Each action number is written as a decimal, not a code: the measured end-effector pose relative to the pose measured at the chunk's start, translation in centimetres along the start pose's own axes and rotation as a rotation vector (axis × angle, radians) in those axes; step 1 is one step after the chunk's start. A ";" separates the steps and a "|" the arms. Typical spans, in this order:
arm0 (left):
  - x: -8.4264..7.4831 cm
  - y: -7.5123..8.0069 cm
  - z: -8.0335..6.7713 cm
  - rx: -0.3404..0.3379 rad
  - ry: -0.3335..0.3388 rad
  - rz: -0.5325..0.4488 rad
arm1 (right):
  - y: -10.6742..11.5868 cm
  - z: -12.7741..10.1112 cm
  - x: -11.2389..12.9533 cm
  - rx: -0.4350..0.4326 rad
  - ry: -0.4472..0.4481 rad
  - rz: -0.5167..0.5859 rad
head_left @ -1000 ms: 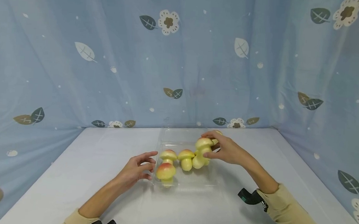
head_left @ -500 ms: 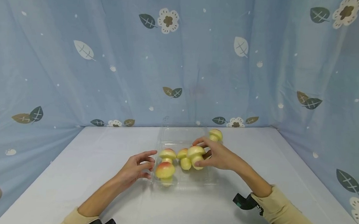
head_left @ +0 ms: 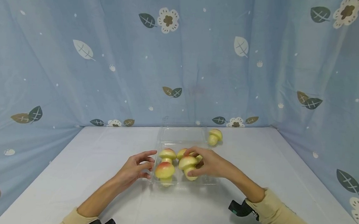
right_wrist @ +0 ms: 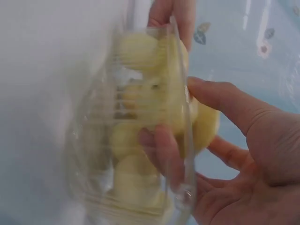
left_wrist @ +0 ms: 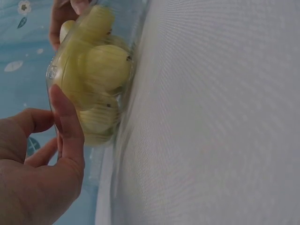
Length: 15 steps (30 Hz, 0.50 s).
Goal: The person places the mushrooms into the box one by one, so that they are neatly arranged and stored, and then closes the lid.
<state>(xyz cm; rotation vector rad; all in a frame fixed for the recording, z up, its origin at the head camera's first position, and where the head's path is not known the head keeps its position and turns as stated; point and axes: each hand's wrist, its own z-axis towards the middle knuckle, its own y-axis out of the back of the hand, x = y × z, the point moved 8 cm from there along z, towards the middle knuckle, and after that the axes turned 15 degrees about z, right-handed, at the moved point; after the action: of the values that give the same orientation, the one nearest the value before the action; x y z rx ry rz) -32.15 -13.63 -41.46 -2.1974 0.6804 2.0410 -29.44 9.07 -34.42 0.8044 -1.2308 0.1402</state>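
A blue leaf-print curtain (head_left: 77, 68) hangs behind the white table (head_left: 87, 161). My left hand (head_left: 134, 171), fingers relaxed and holding nothing, steadies the left wall of the clear box (head_left: 210, 179). Three mushrooms already sit inside it. My right hand (head_left: 210, 163) pinches a fourth mushroom (head_left: 188, 165) over the box's near middle. One last mushroom (head_left: 215, 136) waits beyond the box's far right corner, so I judge the packing mostly done.

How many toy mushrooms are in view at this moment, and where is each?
5. Three sit in the clear tray: front left, back left, back middle. The right hand holds one over the tray. One lies on the table beyond it. Others could be hidden behind that hand.
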 end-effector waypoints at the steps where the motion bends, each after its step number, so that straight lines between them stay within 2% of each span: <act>1: 0.0 0.0 0.0 -0.002 0.001 0.000 | -0.1 0.1 -0.3 0.006 -0.004 0.000; 11: 0.0 0.1 0.0 -0.008 0.000 -0.003 | -1.1 0.4 -0.5 0.048 -0.006 -0.068; 15: 0.0 0.1 0.0 -0.013 0.005 0.000 | -1.2 0.3 -0.7 0.070 -0.014 -0.060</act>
<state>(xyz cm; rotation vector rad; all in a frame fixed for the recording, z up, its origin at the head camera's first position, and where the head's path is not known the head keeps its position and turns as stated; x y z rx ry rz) -32.21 -13.74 -41.44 -2.2103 0.6689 2.0464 -29.35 8.20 -35.52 0.9033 -1.2196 0.1296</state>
